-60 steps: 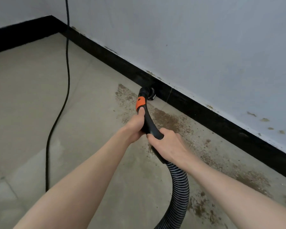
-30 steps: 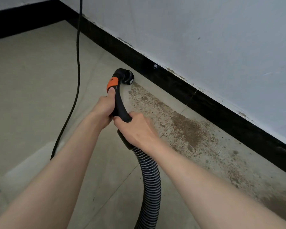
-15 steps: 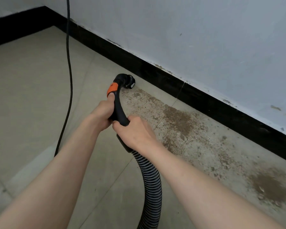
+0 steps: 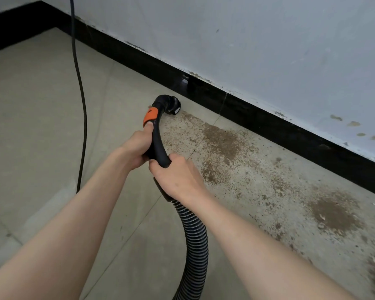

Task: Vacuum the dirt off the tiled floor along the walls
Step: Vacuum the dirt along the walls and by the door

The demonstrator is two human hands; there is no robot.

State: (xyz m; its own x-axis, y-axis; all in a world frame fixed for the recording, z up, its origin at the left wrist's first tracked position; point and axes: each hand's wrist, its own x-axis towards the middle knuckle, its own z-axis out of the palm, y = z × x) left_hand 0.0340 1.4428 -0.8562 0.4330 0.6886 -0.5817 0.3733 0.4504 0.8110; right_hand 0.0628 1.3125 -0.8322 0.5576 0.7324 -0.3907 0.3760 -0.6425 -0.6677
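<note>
By the skirting [image 4: 258,118] | I am gripping the wand [image 4: 158,146] with left hand [image 4: 136,148] and right hand [image 4: 178,178] | nozzle [image 4: 171,105] is touching dirt [image 4: 223,144] edge | next: probably sweeping rightward.

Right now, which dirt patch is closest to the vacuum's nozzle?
The dark patch just right of the nozzle, near the baseboard. The other dark patch lies much farther right along the wall.

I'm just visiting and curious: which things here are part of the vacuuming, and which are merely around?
In use: vacuum handle, nozzle, ribbed hose, left hand, right hand, dirt on the tiled floor.

Merely around: black cable, black skirting, wall.
</note>
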